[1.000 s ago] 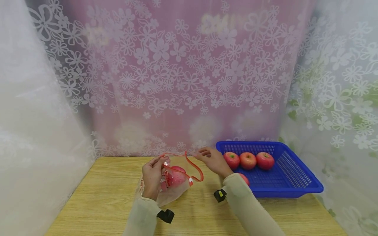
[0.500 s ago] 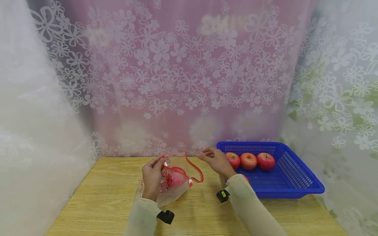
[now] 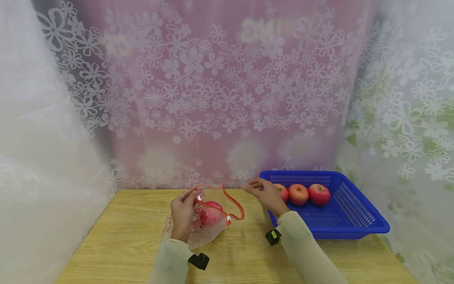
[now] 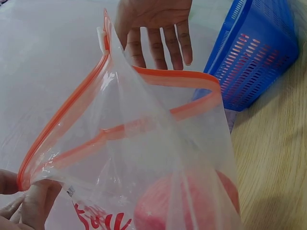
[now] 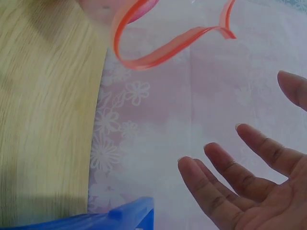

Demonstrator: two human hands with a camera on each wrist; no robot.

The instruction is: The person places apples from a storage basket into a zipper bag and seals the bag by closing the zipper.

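A clear zip bag (image 4: 144, 139) with an orange rim and red print gapes at its mouth. My left hand (image 3: 183, 213) pinches its edge between thumb and fingers, seen at the lower left of the left wrist view. Inside the bag lies a red apple (image 3: 214, 215), blurred by the plastic. My right hand (image 3: 267, 195) is between the bag and the blue basket (image 3: 351, 230), its fingers (image 5: 225, 163) spread and holding nothing. In the head view this hand overlaps the basket's left end and partly covers one apple (image 3: 281, 192).
Two more apples, a middle apple (image 3: 298, 194) and a right-hand apple (image 3: 319, 194), sit in a row in the basket. The wooden table (image 3: 131, 236) ends at a pink flowered curtain (image 3: 227, 98). Black wrist cameras sit below both wrists.
My right hand has moved right, away from the bag's mouth and towards the basket; its forearm now hides the near apple. The left hand and bag have stayed still.
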